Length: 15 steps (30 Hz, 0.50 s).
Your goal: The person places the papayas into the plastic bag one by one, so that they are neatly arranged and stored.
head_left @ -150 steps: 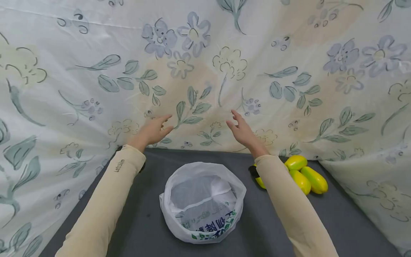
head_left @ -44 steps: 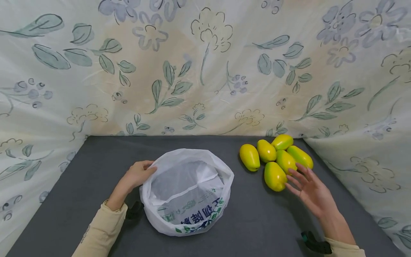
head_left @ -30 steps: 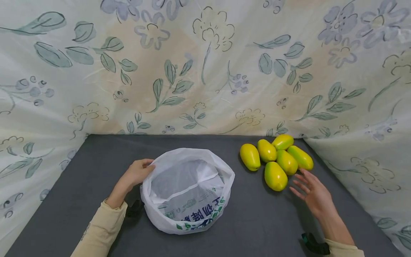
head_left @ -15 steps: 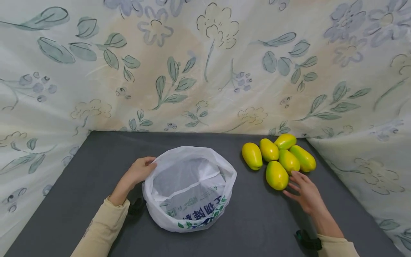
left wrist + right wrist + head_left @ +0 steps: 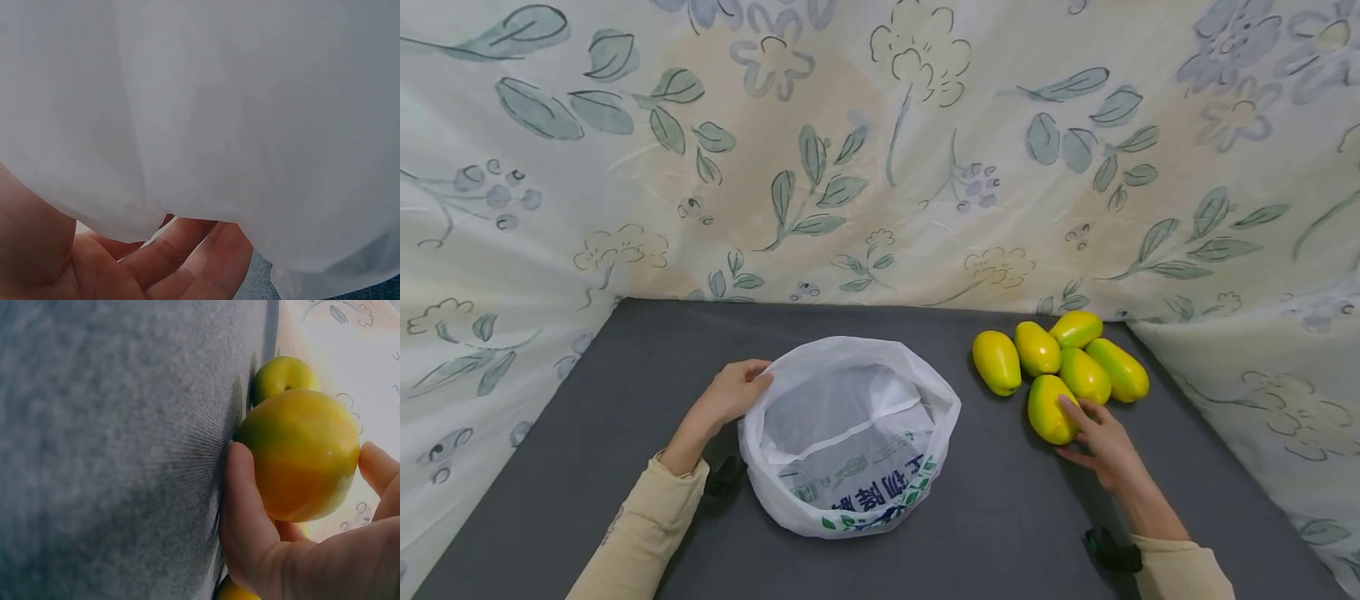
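A white plastic bag (image 5: pixel 757 492) with printed lettering stands with its mouth spread wide on the dark table. My left hand (image 5: pixel 727 398) holds the left rim of the bag; in the left wrist view, the white plastic (image 5: pixel 219 119) hides part of the fingers. On the right, my right hand (image 5: pixel 1108 450) grips the nearest yellow mango (image 5: pixel 1049 408). The right wrist view has this mango (image 5: pixel 303 456) between thumb and fingers, close against the tabletop. Other mangoes (image 5: pixel 1084 375) lie just behind it in a loose cluster.
The dark grey tabletop (image 5: pixel 992 500) extends around the bag. A floral cloth (image 5: pixel 865 150) hangs along the back and both sides. One mango (image 5: pixel 997 363) lies at the left end of the cluster. A dark band (image 5: pixel 1108 550) circles the right wrist.
My hands came down from in front of the back cloth; the left took the bag's rim. Over the last second the right hand moved left and closed round the nearest mango.
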{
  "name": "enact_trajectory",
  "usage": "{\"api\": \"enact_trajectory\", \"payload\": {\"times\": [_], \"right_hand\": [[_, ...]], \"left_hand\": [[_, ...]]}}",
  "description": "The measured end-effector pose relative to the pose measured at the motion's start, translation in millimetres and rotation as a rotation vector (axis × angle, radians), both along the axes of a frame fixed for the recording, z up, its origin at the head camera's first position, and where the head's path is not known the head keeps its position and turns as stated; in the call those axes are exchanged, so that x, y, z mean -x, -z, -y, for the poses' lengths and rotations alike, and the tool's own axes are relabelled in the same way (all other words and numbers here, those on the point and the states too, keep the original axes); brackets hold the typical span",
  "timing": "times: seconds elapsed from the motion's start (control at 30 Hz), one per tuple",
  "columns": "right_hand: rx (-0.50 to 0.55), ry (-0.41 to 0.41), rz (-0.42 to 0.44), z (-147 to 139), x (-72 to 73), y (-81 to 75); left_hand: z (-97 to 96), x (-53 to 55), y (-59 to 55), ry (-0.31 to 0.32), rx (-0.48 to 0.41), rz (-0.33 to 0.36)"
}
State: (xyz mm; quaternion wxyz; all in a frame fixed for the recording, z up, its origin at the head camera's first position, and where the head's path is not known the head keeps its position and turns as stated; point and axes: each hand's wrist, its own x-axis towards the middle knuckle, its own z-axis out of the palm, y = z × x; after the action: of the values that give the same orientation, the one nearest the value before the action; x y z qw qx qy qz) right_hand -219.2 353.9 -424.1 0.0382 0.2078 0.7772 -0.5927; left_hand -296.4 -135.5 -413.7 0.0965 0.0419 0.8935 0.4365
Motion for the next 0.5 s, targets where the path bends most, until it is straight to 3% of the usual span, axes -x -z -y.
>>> {"api": "enact_trajectory", "payload": {"times": [0.5], "right_hand": [[-0.01, -0.001, 0.0, 2.8, -3.3, -3.6]], "left_hand": [[3.4, 1.7, -0.2, 0.02, -0.004, -0.023]]}}
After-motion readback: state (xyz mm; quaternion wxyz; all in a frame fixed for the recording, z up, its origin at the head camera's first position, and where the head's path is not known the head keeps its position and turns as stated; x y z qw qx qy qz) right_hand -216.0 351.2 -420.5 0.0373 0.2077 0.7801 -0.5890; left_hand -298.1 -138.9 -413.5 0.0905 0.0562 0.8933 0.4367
